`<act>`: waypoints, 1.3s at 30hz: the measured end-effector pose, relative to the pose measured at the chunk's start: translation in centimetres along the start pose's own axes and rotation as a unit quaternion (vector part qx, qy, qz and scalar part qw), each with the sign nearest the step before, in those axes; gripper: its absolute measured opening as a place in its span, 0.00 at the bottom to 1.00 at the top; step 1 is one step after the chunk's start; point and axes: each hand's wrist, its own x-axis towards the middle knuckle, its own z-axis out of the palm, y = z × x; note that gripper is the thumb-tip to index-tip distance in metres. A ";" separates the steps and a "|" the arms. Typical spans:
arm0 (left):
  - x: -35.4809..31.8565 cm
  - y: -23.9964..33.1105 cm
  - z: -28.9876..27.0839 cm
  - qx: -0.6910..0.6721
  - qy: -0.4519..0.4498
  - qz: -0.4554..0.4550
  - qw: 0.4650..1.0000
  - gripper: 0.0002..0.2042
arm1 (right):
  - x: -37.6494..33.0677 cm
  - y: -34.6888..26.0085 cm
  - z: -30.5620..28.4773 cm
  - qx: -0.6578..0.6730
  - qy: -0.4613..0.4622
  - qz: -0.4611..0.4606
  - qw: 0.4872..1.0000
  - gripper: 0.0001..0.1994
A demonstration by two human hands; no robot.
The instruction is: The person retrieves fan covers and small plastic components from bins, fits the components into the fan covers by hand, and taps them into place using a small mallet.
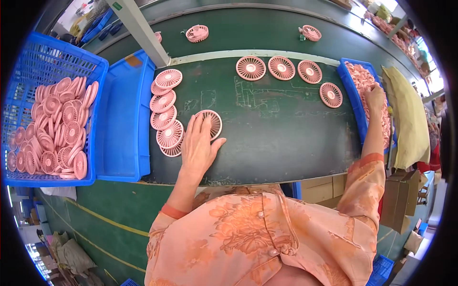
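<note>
My left hand (195,148) lies with fingers stretched out over a round pink fan grille (215,125) on the dark green worktop. Part of that grille is hidden beneath the fingers. To its left, a column of overlapping pink fan grilles (163,100) runs along the worktop. On the far right, my right hand (374,97) reaches into a blue tray (365,129) filled with small pink plastic pieces (359,76). Its fingers are bent together among the pieces, and what they hold is too small to make out. Several separate grilles (281,68) form a curved row left of this tray.
A blue crate (102,71) heaped with pink grilles (50,128) stands at far left, beside another blue bin (121,119). Behind the worktop, pink fan parts (197,33) sit on a green belt (248,28) near a metal post (143,31). A yellowish sack (405,119) borders the tray.
</note>
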 end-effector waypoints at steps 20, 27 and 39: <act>-0.3 4.4 1.4 -0.746 -0.067 -0.212 0.628 0.18 | -24.9 -25.8 -17.7 0.828 -0.405 0.160 0.353 0.16; -0.8 5.0 1.7 -0.746 -0.064 -0.219 0.626 0.14 | -26.0 -26.3 -17.4 0.809 -0.435 0.171 0.355 0.16; -0.7 6.0 2.1 -0.760 -0.097 -0.219 0.604 0.12 | -25.9 -28.1 -19.5 0.706 -0.348 -0.009 0.617 0.16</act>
